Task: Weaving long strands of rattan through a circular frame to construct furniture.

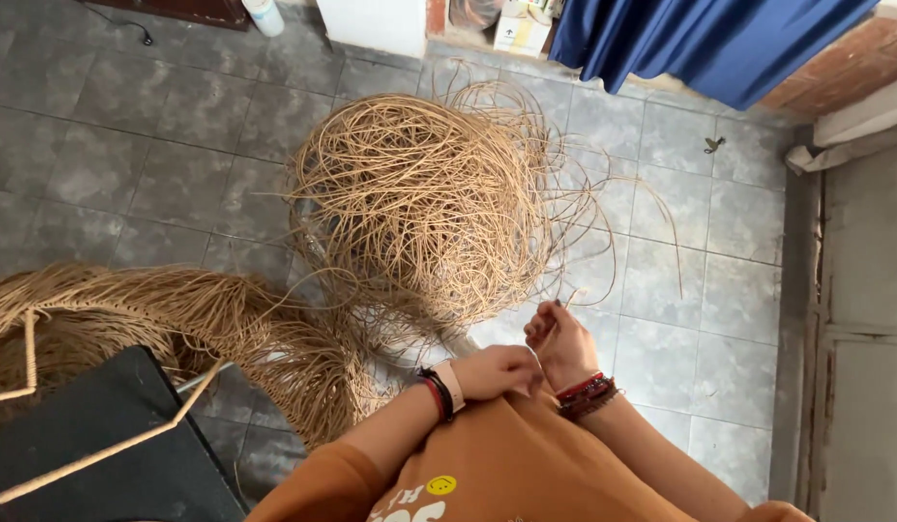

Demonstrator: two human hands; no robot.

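A thin tan cane strand [576, 293] sticks up out of the right hand [561, 343], its short visible length running up and slightly to the right, its free tip pointing away from the person toward the big tangle on the floor. The right hand has its fingers curled loosely around the strand's lower end, pinching it near the fingertips; how tight the grip is cannot be told. The left hand [497, 371] sits just beside it, touching or nearly touching, closed into a loose fist with the knuckles up; whether it holds anything is hidden. Both hands are in front of the person's chest, over the orange shirt [526, 464]. The left wrist wears a black and red band, the right wrist several red and dark bracelets.

Beyond the hands lies a large round tangle of cane [429, 203] on the grey tiled floor [129, 145], loose loops springing out to its right. To the left, a second, flatter bundle of cane [177, 319] curves along the floor beside a dark seat [90, 435] with a cane-wrapped frame. A blue cloth [700, 39] hangs at the top.
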